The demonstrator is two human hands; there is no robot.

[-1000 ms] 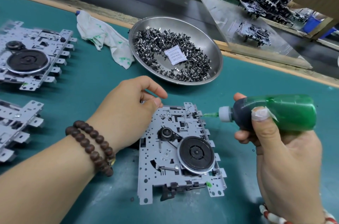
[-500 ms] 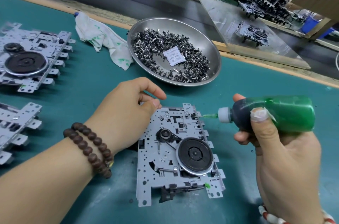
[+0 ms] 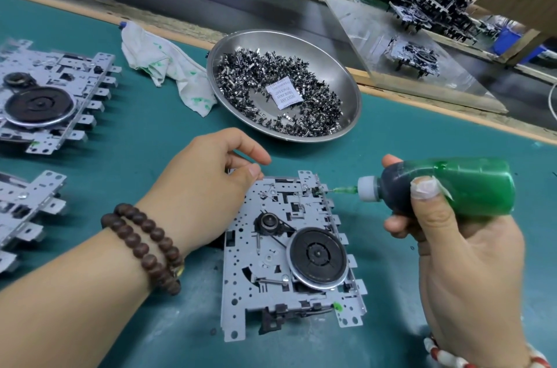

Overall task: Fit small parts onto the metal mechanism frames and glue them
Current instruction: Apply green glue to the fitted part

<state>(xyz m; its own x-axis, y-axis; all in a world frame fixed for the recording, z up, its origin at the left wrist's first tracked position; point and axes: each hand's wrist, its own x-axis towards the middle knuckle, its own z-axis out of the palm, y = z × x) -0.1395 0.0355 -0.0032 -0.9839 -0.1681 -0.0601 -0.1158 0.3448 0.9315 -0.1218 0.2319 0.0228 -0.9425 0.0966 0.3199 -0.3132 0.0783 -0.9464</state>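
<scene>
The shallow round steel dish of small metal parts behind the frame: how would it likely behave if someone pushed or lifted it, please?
The shallow round steel dish would probably slide easily on the smooth green mat. It likely feels heavy for its size, given its heap of small metal parts. With such a low rim, tilting it while lifting would probably spill them.

Green glue bottle [image 3: 470,187], grey metal frame [image 3: 271,247], teal mat [image 3: 144,138].
</scene>
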